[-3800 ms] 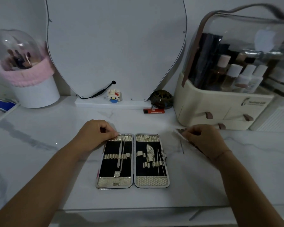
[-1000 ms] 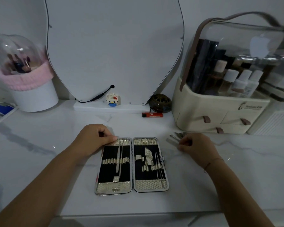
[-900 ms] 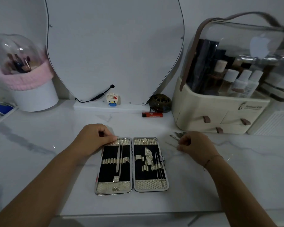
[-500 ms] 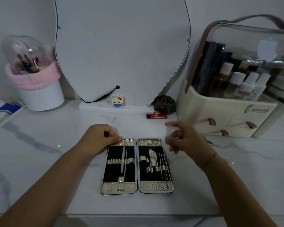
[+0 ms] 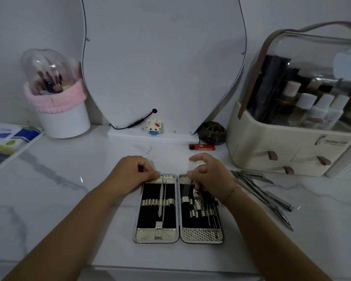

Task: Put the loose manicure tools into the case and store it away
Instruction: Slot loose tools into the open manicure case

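Right hand (image 5: 209, 177) pinched a pale flat tool (image 5: 186, 185) lengthwise over the case (image 5: 156, 234) — loops (image 5: 187, 199) just beneath. Left hand (image 5: 130, 173), curled, gripped its corner.

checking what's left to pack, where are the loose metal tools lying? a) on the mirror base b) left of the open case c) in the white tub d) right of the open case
d: the loose tools lie on the marble to the right of the open case.

Two bare forearms end in bare hands, the left hand (image 5: 130, 173) and the right hand (image 5: 209, 175). A thin dark bracelet (image 5: 230, 192) circles the right wrist.
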